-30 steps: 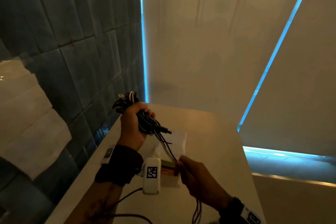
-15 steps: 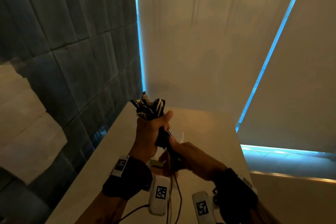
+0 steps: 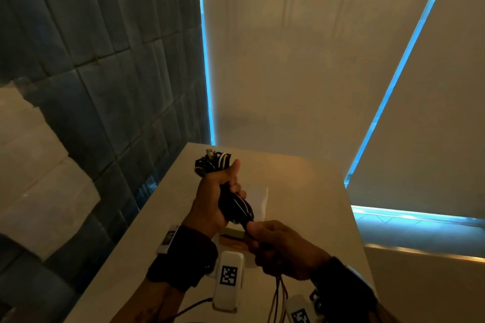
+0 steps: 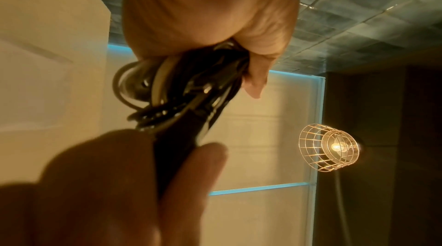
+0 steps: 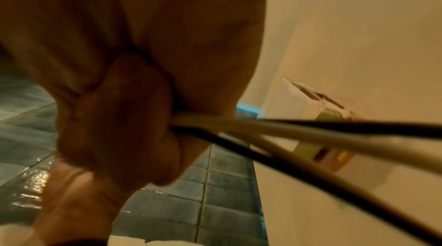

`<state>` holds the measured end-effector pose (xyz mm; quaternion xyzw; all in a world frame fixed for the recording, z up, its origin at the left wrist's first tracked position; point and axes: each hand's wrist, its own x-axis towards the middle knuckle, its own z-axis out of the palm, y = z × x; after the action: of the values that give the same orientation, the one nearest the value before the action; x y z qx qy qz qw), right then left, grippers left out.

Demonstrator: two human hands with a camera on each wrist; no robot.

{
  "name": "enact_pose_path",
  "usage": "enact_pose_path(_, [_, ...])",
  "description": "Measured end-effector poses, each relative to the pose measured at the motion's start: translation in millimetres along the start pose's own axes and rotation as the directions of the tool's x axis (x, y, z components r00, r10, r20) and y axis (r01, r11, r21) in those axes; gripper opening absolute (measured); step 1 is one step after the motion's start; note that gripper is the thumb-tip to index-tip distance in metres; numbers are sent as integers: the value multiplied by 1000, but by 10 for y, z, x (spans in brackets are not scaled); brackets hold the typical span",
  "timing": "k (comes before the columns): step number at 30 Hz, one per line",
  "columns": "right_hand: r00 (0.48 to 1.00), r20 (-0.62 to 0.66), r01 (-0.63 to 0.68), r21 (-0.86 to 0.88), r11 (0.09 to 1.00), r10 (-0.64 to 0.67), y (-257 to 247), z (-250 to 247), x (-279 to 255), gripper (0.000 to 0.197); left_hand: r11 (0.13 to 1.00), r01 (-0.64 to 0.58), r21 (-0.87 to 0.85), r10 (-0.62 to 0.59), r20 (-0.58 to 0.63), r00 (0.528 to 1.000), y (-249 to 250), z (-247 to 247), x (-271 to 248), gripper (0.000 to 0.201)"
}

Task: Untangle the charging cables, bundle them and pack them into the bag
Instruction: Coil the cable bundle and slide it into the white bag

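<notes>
Charging cables (image 3: pixel 225 186): black and white, coiled in a bundle, raised above the bench (image 3: pixel 301 191). Left hand (image 3: pixel 212 199): fist wrapped round the bundle's middle, loops protruding above. Right hand (image 3: pixel 283 249): just below, pinching the trailing strands. Bag (image 3: pixel 258 200): pale, lying on the bench beneath both hands; contents not visible.

Warm amber light, cold cyan edges

The cable bundle (image 3: pixel 223 165) is mostly black with a few white strands; the counter (image 3: pixel 301 191) is pale cream, the wall tiles (image 3: pixel 105 73) dark blue-grey, the light strips (image 3: pixel 206 60) cyan, and the wrist tags (image 3: pixel 228 275) white with black square codes.
</notes>
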<state>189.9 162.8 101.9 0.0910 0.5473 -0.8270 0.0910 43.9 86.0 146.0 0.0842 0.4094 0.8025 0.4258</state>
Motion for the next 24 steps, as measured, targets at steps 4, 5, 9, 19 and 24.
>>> enact_pose_path(4, [996, 30, -79, -181, 980, 86, -178, -158, -50, 33, 996, 63, 56, -70, 137, 988, 28, -25, -4, 30])
enact_pose_path(5, [994, 29, -93, -260, 961, 104, -242, -188, -69, 31, 993, 77, 86, -92, 182, 979, 29, -28, -11, 28])
enact_pose_path(9, [985, -71, -165, -675, 720, 158, -582, -239, -127, 32, 933, 33, 359, -127, 241, 962, 17, -59, -51, 24])
enact_pose_path(19, [979, -190, -199, -963, 183, 70, -1183, -229, 32, 15, 830, 80, 553, -309, 336, 890, -101, 9, -204, 29])
enact_pose_path(24, [990, -140, -138, -978, 158, 0, -1283, -217, 51, 16, 836, 106, 538, -338, 353, 873, -113, 5, -212, 28])
